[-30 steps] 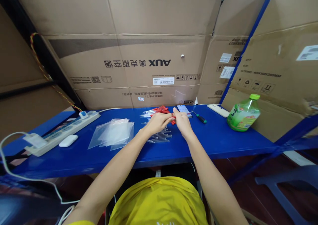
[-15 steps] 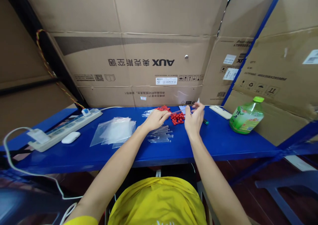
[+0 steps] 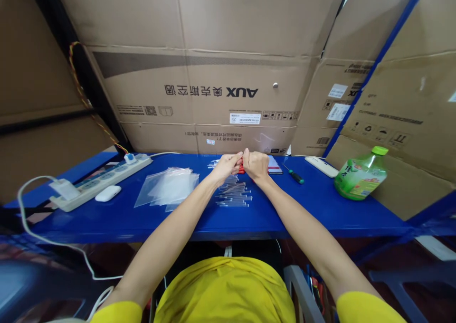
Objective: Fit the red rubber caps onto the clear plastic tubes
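Pinching a small red piece [image 3: 242, 168] between both hands, I hold it just over the blue table [image 3: 302, 209], near the far edge. My left hand [image 3: 227, 164] and my right hand [image 3: 255, 163] touch each other, with fingers curled shut around the red piece. Clear thin tubes [image 3: 234, 194] lie in a row right below my hands. See-through bags [image 3: 167, 189] sit to the left, and a green bottle [image 3: 359, 175] lies far to the right.
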Available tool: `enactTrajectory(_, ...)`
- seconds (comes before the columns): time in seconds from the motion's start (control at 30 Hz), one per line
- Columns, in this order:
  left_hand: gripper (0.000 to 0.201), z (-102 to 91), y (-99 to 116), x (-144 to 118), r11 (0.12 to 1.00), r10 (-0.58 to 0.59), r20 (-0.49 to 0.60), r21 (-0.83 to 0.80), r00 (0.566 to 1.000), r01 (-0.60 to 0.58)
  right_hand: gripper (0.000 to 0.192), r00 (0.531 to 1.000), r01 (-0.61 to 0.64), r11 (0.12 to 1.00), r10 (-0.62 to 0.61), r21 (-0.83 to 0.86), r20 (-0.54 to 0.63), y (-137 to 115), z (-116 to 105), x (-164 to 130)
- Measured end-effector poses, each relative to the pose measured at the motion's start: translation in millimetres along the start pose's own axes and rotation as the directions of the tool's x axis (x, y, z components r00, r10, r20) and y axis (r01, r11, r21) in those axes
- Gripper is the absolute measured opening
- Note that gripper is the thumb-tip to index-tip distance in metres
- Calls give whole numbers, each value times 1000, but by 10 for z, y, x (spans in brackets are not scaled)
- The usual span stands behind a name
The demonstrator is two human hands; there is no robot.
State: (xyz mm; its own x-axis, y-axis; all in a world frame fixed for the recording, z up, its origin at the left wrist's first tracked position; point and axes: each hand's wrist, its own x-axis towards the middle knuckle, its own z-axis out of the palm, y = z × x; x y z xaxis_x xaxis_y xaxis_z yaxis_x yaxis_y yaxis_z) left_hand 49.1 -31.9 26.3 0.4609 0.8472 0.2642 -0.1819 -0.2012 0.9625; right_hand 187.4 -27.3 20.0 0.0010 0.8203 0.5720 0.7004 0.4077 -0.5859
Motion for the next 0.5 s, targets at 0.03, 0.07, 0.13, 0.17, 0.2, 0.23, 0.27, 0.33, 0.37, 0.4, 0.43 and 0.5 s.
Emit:
enactTrajectory(0.03, 63, -10, 5, -1, 1000, -2, -3, -4, 1000, 2, 46, 999, -10, 999, 8, -41, -33, 13, 20, 23)
enactTrajectory(0.07, 62, -30, 22, -3, 1000, -6, -5, -5, 1000, 6, 47, 998, -19, 996, 13, -92, -68, 36, 22, 43)
enactTrajectory(0.13, 59, -117, 101, -8, 1000, -3, -49, -20, 999, 2, 51, 989, -61, 983, 36, -175, -141, 135, -39, 84)
enactTrajectory(0.17, 58, -185, 157, -9, 999, 7, -94, -31, 996, -10, 54, 980, -97, 973, 58, -207, -188, 213, -101, 104)
enactTrajectory(0.2, 57, -263, 218, -8, 997, 40, -192, -53, 981, -51, 59, 965, -147, 961, 88, -232, -246, 304, -177, 123)
enactTrajectory(0.23, 56, -344, 273, -3, 993, 76, -283, -65, 956, -98, 64, 939, -215, 944, 128, -252, -319, 401, -257, 136)
enactTrajectory(0.27, 54, -416, 314, 5, 986, 125, -365, -62, 923, -157, 64, 907, -260, 922, 129, -289, -402, 490, -329, 142)
enactTrajectory(0.33, 54, -493, 329, 29, 982, 159, -411, -30, 898, -187, 61, 904, -227, 898, 51, -376, -424, 601, -409, 125)
enactTrajectory(0.37, 55, -488, 301, 42, 987, 146, -390, 0, 909, -159, 60, 927, -150, 901, -15, -406, -376, 606, -411, 104)
enactTrajectory(0.4, 55, -457, 254, 53, 991, 131, -360, 35, 924, -127, 57, 943, -63, 902, -87, -426, -322, 574, -389, 76)
enactTrajectory(0.43, 55, -409, 195, 63, 993, 114, -321, 64, 940, -98, 55, 952, 29, 898, -159, -439, -261, 510, -352, 44)
enactTrajectory(0.5, 56, -310, 75, 72, 991, 107, -266, 111, 958, -79, 49, 951, 152, 879, -255, -453, -175, 330, -268, -18)
